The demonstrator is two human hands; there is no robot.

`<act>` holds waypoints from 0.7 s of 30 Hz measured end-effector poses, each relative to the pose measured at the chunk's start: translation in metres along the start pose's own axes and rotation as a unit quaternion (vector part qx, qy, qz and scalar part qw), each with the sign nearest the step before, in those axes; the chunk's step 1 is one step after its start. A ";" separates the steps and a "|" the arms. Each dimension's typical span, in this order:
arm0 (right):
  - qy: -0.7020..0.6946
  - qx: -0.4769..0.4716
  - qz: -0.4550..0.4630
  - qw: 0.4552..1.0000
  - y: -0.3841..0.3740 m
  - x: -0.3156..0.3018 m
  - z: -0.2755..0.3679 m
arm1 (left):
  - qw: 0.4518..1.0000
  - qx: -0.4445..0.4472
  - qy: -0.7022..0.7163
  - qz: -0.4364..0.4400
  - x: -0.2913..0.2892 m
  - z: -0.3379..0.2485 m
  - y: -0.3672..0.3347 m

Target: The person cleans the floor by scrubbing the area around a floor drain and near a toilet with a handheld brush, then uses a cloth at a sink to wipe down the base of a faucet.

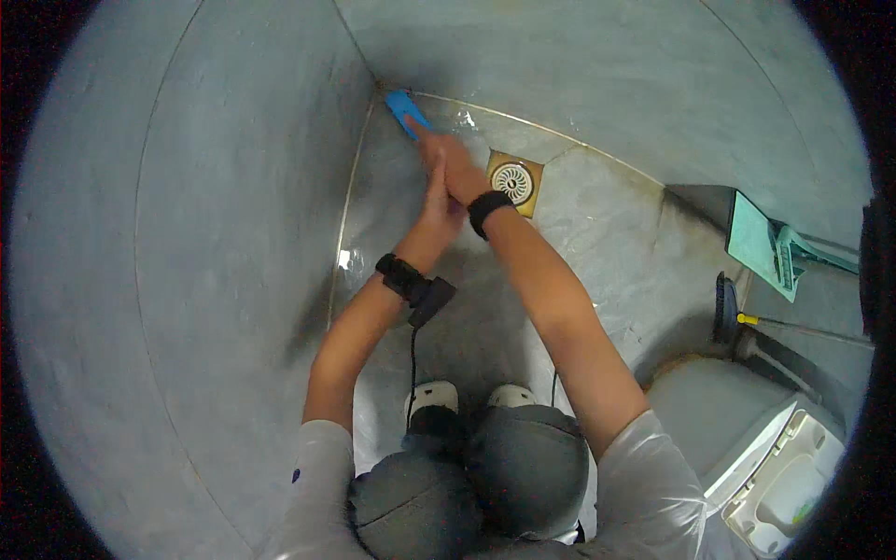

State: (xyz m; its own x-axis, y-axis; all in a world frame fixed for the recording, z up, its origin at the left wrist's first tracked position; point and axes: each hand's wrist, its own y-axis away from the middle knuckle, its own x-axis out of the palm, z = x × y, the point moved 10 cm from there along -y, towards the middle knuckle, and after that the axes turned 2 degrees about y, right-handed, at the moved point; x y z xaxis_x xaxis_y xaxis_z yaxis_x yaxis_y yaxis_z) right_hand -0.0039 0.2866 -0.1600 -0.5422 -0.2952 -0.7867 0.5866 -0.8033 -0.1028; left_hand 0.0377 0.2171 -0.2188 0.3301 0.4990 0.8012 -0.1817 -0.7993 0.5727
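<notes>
While the person crouched on the wet grey floor point(597, 233), both arms reached forward together toward the corner where two grey walls met the tiles. The right hand point(455, 166) lay on top, stretched out with its fingers closed on the near end of a blue scrubbing tool point(405, 111), which pressed against the floor right at the foot of the corner. The left hand point(437, 205) sat just under and behind the right one, touching it, its fingers wrapped against the right hand or the handle; whether it actually gripped the tool could not be told, since the right hand covered it.

Each wrist carried a black band, and from the left wrist band point(411, 283) a thin black cable hung down toward the knees. Just to the right of the hands, a round metal drain point(512, 181) sat in a square brass-coloured frame set into the floor. The floor near the corner shone wet.

Below the arms, the person's grey-trousered knees point(485, 476) and two white shoe tips point(471, 396) showed. At the lower right stood a white toilet point(747, 439) with its lid raised. Beyond it, near the right wall, a teal dustpan point(761, 245) leaned upright, and a black plunger head point(726, 310) on a long handle lay beside it.
</notes>
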 end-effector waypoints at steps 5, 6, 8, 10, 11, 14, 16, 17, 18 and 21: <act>-0.009 0.080 0.028 0.996 -0.011 0.015 0.000 | 0.992 0.049 -0.101 -0.054 -0.002 -0.037 0.015; -0.037 0.074 0.000 0.997 -0.002 0.014 0.011 | 0.977 0.063 -0.186 -0.077 -0.009 -0.041 0.033; -0.093 0.099 0.008 0.991 0.022 0.030 0.015 | 0.955 0.077 -0.268 -0.099 -0.024 -0.037 0.052; -0.150 0.119 0.015 0.981 0.032 0.038 0.024 | 0.898 0.109 -0.367 -0.215 -0.052 -0.042 0.070; -0.156 0.121 0.006 0.980 0.034 0.041 0.029 | 0.897 0.111 -0.366 -0.221 -0.058 -0.045 0.070; -0.109 0.107 -0.036 0.988 0.016 0.041 0.019 | 0.904 0.183 -0.326 -0.207 -0.052 -0.073 0.054; -0.066 0.087 -0.063 0.992 -0.009 0.035 0.024 | 0.941 0.033 -0.319 -0.105 -0.047 -0.074 0.033; -0.088 0.136 -0.023 0.987 -0.021 0.041 0.025 | 0.940 0.037 -0.320 -0.111 -0.047 -0.085 0.035; -0.094 0.194 0.018 0.976 -0.017 0.047 0.007 | 0.938 -0.006 -0.322 -0.132 -0.038 -0.079 0.034; -0.184 0.058 -0.128 0.973 -0.001 0.023 0.033 | 0.929 0.006 -0.337 -0.153 -0.054 -0.070 0.046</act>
State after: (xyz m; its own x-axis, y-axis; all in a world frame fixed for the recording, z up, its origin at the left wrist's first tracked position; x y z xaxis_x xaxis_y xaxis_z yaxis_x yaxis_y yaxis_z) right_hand -0.0372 0.2633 -0.1580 -0.8529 -0.2253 -0.4709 0.3437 -0.9213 -0.1816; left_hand -0.0531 0.1763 -0.2238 0.8701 0.3841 0.3089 0.0252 -0.6605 0.7504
